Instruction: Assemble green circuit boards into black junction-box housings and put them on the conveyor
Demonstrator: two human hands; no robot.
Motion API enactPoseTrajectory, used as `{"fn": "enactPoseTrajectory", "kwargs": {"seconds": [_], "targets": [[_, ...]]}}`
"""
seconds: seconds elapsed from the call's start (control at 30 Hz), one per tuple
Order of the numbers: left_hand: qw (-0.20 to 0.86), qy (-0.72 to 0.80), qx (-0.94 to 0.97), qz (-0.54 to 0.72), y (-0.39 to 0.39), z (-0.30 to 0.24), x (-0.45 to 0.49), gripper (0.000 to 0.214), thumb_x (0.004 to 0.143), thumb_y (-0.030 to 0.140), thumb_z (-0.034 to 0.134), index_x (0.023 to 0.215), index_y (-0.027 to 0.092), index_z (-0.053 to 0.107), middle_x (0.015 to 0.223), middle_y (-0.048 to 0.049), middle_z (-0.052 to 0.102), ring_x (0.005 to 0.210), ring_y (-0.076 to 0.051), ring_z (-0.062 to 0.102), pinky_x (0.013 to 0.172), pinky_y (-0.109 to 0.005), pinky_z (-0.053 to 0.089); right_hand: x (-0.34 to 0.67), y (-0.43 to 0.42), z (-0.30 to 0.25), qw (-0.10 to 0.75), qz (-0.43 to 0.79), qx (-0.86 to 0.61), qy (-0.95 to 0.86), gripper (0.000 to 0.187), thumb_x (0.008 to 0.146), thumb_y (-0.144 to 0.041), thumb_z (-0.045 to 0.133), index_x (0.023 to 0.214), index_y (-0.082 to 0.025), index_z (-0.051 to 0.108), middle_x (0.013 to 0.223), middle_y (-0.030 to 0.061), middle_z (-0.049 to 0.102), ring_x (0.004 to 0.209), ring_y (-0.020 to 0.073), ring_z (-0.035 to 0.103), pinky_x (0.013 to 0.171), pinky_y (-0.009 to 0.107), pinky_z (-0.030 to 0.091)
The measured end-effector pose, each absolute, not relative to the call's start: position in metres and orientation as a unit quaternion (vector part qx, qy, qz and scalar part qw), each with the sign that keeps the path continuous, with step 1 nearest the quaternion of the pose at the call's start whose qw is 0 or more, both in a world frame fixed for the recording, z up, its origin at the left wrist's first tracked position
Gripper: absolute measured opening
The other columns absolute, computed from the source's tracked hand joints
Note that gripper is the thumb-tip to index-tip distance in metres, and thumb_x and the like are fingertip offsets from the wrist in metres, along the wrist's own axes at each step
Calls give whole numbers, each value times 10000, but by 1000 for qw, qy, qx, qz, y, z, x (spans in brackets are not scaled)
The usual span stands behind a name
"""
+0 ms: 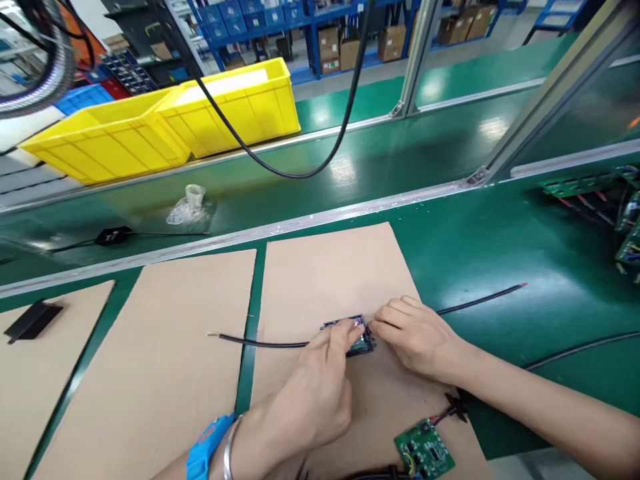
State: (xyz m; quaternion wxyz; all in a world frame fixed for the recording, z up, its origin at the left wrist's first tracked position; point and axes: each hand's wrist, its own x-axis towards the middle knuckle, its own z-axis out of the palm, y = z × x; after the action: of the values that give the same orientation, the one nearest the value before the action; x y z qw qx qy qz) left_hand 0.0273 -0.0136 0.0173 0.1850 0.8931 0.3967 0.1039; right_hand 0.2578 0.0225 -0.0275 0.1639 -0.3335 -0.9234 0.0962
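A small open black case (369, 346) with a circuit board inside lies on the cardboard. My left hand (315, 383) reaches over it, fingers closed at its left part and fingertips pressing on the board. From under this hand a black cable (265, 344) runs left to bare wire ends. At the case's right end my right hand (417, 333) is closed in a pinch; its fingertips hide the exact hold. Another length of black cable (483, 300) emerges behind that hand, ending in a red tip.
A green circuit board (425, 450) with wires lies near the front edge. Cardboard sheets (190, 320) cover the green bench; a black case (33, 321) sits at left. Behind the metal rail (320, 218) are a plastic bag (189, 205) and yellow bins (235, 110). A cable (300, 176) hangs overhead. More boards (580, 187) lie right.
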Motion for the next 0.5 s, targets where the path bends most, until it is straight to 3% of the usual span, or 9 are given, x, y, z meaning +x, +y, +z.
{"fn": "enactPoseTrajectory", "kwargs": {"seconds": [0.13,0.27,0.37,0.5], "targets": [[210,458,846,173,-1,28,0,537,876,113,415,1401,153,307,1358,-125,529,1277,-238,475,1045,-439,458,272,25,-14,171,146,-353,-908,238,936,-155,464,1116,-153,619,972,93,596,919,230,497,804,370,392],[170,481,850,128,2,19,-23,361,855,170,521,1213,169,476,1177,-120,563,1099,-279,525,909,-477,499,293,25,-1,141,158,-375,-903,191,923,-187,513,1086,-177,611,1025,91,576,962,237,494,838,375,409],[139,481,859,105,-3,5,-31,109,879,126,467,951,175,533,1000,-93,562,933,-248,534,815,-433,500,303,22,-9,121,114,-382,-909,148,936,-165,468,979,-171,610,1012,96,576,928,242,499,802,378,405],[105,486,860,116,18,7,-38,144,924,111,399,884,181,518,880,-50,560,748,-182,547,675,-320,498,313,46,-18,95,-5,-385,-918,224,936,-87,380,939,-142,598,918,100,596,825,229,519,715,357,374]]}}
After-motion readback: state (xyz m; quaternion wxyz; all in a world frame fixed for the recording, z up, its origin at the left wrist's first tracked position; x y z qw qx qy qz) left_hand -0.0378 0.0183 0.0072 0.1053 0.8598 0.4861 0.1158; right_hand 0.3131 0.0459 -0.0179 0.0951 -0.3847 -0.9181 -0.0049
